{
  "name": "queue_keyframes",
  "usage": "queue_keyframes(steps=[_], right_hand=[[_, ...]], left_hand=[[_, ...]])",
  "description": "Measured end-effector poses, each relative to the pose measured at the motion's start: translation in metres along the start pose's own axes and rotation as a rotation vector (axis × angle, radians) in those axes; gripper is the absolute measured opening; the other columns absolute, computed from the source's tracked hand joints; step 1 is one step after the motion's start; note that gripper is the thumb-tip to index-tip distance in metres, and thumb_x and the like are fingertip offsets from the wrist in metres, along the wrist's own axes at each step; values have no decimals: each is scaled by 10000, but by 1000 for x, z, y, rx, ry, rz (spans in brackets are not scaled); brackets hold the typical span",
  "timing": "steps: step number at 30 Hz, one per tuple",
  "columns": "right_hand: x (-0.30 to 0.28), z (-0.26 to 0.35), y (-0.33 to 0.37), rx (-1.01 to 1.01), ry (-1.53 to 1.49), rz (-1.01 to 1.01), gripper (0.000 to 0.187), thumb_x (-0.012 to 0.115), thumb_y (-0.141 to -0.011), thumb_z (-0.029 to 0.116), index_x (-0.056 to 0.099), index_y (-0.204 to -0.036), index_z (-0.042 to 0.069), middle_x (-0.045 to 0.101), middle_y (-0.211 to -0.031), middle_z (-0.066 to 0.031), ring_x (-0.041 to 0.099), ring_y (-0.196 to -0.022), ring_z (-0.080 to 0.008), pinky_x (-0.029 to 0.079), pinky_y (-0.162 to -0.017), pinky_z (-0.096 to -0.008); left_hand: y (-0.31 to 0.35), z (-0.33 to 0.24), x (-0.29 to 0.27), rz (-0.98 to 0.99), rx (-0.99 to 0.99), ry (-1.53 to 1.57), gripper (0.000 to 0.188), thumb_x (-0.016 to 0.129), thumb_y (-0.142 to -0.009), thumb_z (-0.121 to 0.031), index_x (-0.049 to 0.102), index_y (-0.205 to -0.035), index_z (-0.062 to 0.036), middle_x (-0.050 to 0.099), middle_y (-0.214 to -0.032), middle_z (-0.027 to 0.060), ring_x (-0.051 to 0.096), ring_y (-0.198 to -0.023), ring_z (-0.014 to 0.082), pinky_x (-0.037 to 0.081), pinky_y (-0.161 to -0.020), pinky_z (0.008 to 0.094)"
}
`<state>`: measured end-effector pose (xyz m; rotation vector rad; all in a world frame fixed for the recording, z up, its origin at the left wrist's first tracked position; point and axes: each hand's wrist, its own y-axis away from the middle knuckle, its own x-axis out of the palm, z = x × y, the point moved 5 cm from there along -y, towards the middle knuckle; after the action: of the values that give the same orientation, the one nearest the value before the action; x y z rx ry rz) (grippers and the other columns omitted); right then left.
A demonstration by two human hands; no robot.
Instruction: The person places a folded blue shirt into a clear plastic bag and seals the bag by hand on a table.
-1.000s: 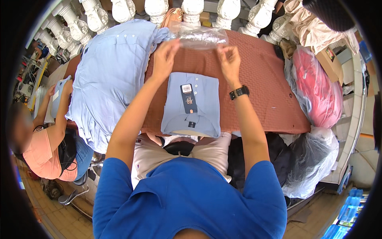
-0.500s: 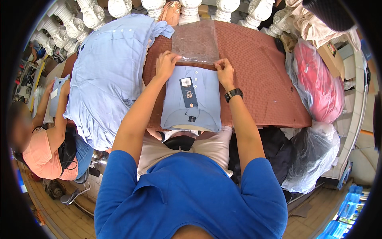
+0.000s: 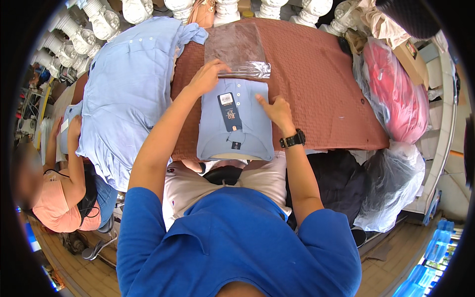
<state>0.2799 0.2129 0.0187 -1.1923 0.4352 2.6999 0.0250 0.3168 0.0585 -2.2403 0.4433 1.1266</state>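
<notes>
A folded light blue shirt [image 3: 255, 123] lies on the brown table near its front edge, buttons along its middle. A dark hang tag [image 3: 229, 111] rests on top of it. Just beyond the shirt is a flat clear plastic bag [image 3: 235, 42], its near edge folded into a shiny strip. My left hand [image 3: 209, 78] is at the bag's near left corner, fingers stretched out over that edge. Over the shirt's right side is my right hand [image 3: 278, 113], thumb apart from the fingers and nothing visible in it.
Light blue garments [image 3: 128, 84] are piled at the left. Beyond them a co-worker in an orange top [image 3: 62, 198] handles another blue garment. Red goods in clear plastic [image 3: 393, 94] lie at the right, and white balusters [image 3: 180, 7] line the far edge.
My right hand has left the bag's near edge and come back toward me over the shirt. My left hand's fingers have loosened and stretched out. The bag's edge now shows a folded strip.
</notes>
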Motion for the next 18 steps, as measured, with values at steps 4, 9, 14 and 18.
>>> queue_keyframes(steps=[4, 9, 14, 18], right_hand=[[15, -11, -1, 64, -241, 129, 831, 856, -703, 607, 683, -1049, -129, 724, -1022, -302, 736, -946, -377, 576, -842, -442], [24, -5, 0, 39, -431, 164, 664, 885, -749, 417, 682, -1067, -130, 735, -1010, -275, 743, -915, -334, 584, -809, -410], [35, -12, -3, 40, -685, 179, 567, 880, -785, 281, 666, -1088, -148, 730, -1046, -262, 742, -910, -298, 591, -791, -389], [31, 8, 13, 170, -828, 360, 509, 848, -832, 230, 658, -1129, -136, 730, -1061, -236, 740, -909, -268, 611, -777, -371]], left_hand=[[-5, 6, -1, 33, 12, 108, 362, 555, -867, 106, 654, -1191, -20, 646, -1162, 170, 654, -1022, 318, 510, -908, 390], [-8, -8, -11, 105, -88, 143, 325, 610, -899, 23, 650, -1221, -7, 654, -1170, 170, 657, -1036, 322, 517, -915, 393], [-14, -2, -17, 46, -96, 148, 372, 580, -839, 95, 691, -1177, -15, 697, -1135, 168, 685, -963, 315, 541, -885, 373], [-7, 19, -22, -23, 100, -12, 479, 536, -771, 157, 698, -1186, -18, 709, -1140, 177, 692, -975, 328, 546, -876, 359]])
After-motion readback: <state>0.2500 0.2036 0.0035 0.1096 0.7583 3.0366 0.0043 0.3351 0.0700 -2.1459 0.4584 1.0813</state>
